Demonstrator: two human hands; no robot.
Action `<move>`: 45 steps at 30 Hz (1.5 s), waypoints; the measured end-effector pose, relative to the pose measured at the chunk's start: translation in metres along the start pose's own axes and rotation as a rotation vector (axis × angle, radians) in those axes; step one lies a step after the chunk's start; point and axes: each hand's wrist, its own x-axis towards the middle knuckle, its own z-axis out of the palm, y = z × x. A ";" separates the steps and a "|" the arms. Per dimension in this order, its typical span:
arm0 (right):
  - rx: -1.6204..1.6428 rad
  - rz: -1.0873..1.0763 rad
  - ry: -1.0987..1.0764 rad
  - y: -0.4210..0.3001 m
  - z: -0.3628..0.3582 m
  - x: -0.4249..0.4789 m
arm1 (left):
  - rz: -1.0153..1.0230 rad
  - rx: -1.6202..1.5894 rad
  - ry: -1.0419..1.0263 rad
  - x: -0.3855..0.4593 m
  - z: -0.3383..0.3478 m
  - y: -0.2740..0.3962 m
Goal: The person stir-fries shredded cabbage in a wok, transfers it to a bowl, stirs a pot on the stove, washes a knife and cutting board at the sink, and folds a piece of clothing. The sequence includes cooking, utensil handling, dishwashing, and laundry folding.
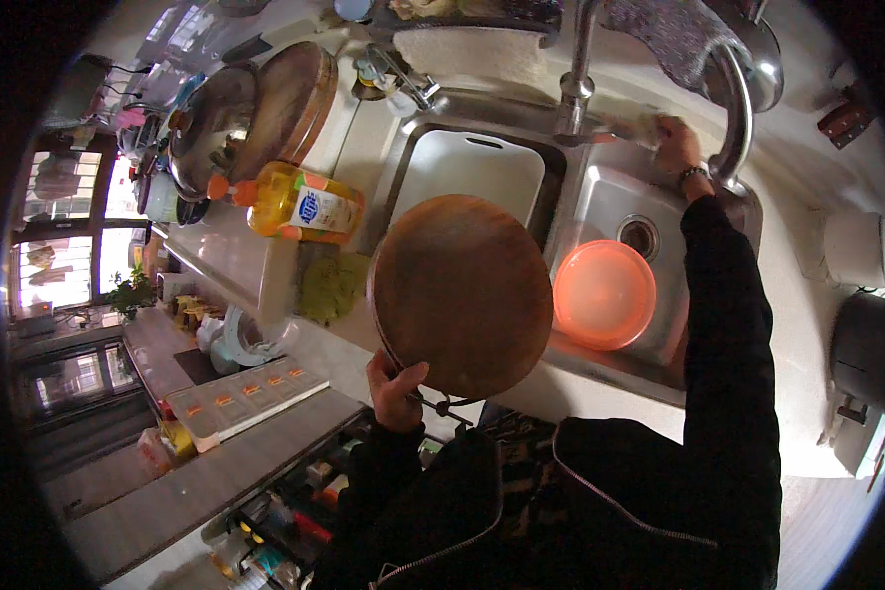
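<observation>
My left hand (398,391) grips the near edge of a round wooden board (463,295), its thumb over the rim by a dark cord. The board is held over the front of the sink's left basin. My right hand (677,147) reaches behind the right basin, beside the faucet (577,88); it is blurred, and whether it holds the blurred thing near its fingers I cannot tell. An orange plastic bowl (605,295) stands in the right basin (619,195) beside the drain. A white plastic cutting board (472,173) lies in the left basin.
Left of the sink, a bottle of yellow dish soap (306,203) lies beside a green cloth (332,287). Behind it lean a round wooden board (287,103) and a glass pot lid (214,133). A second curved metal spout (734,118) rises at the sink's right rear.
</observation>
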 end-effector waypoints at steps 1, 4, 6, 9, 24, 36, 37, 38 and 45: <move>0.076 0.185 -0.291 -0.036 0.000 0.002 | -0.055 -0.120 -0.049 0.003 0.007 0.015; 0.311 0.386 -0.234 -0.095 -0.031 -0.025 | -0.154 -0.224 -0.109 0.019 0.010 0.032; 0.477 0.466 -0.170 -0.131 -0.052 -0.060 | -0.171 -0.259 -0.156 0.022 0.002 0.033; 0.911 0.536 -0.182 -0.197 -0.079 -0.118 | -0.175 -0.266 -0.350 0.038 -0.011 0.027; 1.167 0.644 -0.207 -0.329 -0.160 -0.229 | -0.302 -0.793 -0.397 0.000 0.003 0.068; -0.171 0.698 0.086 -0.170 -0.298 -0.370 | -0.275 -1.181 -0.381 -0.042 -0.040 0.027; -0.223 0.741 -0.079 -0.151 -0.298 -0.392 | -0.250 -1.042 -0.374 -0.043 -0.045 0.030; -0.248 0.672 -0.313 -0.134 -0.296 -0.411 | -0.227 -0.914 -0.358 -0.044 -0.051 0.035; -0.507 0.551 -0.223 -0.149 -0.283 -0.421 | -0.175 -0.941 -0.481 -0.040 -0.106 0.056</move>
